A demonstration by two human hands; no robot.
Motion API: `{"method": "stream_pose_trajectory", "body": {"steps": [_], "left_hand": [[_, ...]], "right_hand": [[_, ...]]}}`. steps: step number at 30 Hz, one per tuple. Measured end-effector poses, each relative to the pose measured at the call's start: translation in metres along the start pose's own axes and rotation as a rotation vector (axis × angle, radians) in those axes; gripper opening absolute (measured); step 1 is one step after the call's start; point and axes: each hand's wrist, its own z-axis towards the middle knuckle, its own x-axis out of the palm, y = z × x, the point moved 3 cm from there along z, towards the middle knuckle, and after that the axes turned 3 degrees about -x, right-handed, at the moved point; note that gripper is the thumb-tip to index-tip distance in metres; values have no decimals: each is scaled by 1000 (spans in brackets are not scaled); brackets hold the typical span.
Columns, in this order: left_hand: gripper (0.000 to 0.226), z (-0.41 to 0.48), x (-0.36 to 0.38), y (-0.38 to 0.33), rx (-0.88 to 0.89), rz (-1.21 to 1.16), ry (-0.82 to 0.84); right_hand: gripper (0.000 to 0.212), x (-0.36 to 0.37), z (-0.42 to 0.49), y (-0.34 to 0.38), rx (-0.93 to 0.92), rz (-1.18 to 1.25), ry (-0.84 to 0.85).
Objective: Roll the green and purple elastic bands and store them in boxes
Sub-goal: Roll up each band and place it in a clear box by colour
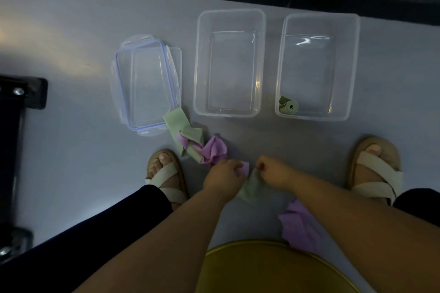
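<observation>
Green band [251, 189], a thin, flat, matte strip, hangs between the two hands. Its long axis runs from the fingertips back towards the wrists, and its loose end lies under the left wrist. The right hand [273, 172] pinches its top edge with curled fingers, knuckles up, forearm stretched forward and down. The left hand [223, 176] is level with it and just beside it, fingers curled round a crumpled purple band [245, 167] that touches the green one. Whether this hand also grips the green strip cannot be told.

Just beyond the left hand's knuckles lies a pile [197, 147] of tangled green and purple strips, creased and folded, reaching up to a stack of clear lids [147, 85] with blue seals. Ahead of both hands stands the left box [197, 66], clear plastic, rectangular, with rounded corners. Ahead and outward of the right hand is the right box [354, 66], with a tight green roll [289, 106] in its nearest corner, the spiral end facing up.

Under the right forearm lies a purple heap [297, 228], soft and rumpled, beside a yellow seat [262, 269]. A sandal [166, 176] flanks the left hand, and another sandal [376, 169] the right.
</observation>
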Motion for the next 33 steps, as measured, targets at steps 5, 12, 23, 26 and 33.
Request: {"method": "stream_pose_trajectory", "body": {"steps": [5,12,23,26,33], "left_hand": [[34,-10,-21,-15,53,-92,63],[27,-47,-84,-43,92,-328,46],[18,-169,-193,-79,235,-433,-8],[19,-202,-199,-80,241,-657,-3],[22,-251,-179,-73,105,-1376,77]], "right_hand": [[7,-61,-19,47,-94,309,-115],[11,-108,-85,115,-244,482,-134],[18,-171,-238,146,-348,143,-405],[16,-164,-276,149,-374,138,-506],[42,-101,-325,155,-490,24,-294]]}}
